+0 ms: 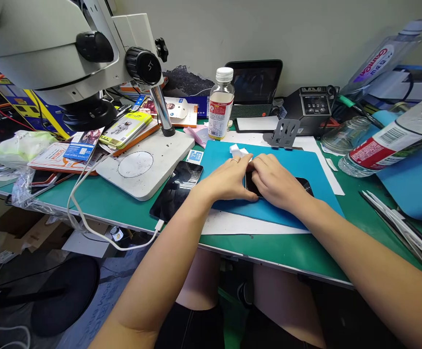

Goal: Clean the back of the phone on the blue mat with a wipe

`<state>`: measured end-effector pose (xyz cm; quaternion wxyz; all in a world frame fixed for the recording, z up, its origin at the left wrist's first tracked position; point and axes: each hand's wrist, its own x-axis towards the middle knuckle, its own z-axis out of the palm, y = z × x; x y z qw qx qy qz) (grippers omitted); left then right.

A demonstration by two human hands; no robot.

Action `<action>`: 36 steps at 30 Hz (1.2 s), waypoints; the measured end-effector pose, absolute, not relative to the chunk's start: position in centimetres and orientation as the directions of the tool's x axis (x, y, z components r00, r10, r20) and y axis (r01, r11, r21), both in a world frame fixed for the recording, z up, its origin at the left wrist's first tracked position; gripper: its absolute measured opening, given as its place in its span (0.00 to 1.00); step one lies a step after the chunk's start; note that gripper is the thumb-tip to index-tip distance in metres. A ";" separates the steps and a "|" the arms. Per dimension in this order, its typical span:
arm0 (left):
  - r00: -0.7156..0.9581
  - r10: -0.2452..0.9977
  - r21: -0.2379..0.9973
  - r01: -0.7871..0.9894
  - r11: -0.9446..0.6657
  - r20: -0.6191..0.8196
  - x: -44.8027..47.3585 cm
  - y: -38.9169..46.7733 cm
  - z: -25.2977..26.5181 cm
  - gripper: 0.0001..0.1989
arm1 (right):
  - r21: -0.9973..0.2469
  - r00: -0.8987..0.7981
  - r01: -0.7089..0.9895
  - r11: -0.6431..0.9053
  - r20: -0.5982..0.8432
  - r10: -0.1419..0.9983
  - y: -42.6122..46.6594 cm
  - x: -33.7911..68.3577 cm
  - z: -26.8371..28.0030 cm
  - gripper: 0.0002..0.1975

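Note:
A black smartphone (304,185) lies flat on a blue mat (316,167), mostly covered by my hands. My left hand (231,178) is closed around the phone's left end, thumb along the near edge and fingers at the far side; a ring shows on one finger. Across the phone's middle rests my right hand (274,179), fingers curled down against the screen beside the left thumb. Whether something small sits under those fingertips is hidden. A crumpled white tissue (240,151) touches the mat just beyond my left fingertips.
Left of the mat lies a black tablet (177,189) with a white cable (116,245). A microscope (149,65) stands over booklets (127,130). Behind are a labelled bottle (221,104), a metal phone stand (285,134) and a black device (307,111). Tweezers (396,225) and a water bottle (389,145) lie right.

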<state>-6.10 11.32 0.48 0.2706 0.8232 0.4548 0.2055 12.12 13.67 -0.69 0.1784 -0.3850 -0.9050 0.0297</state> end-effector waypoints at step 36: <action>0.558 0.808 0.599 0.586 -0.545 0.189 -6.0 11.3 0.5 0.34 | -0.228 -0.645 0.673 0.704 0.286 0.709 13.3 11.8 -0.1 0.12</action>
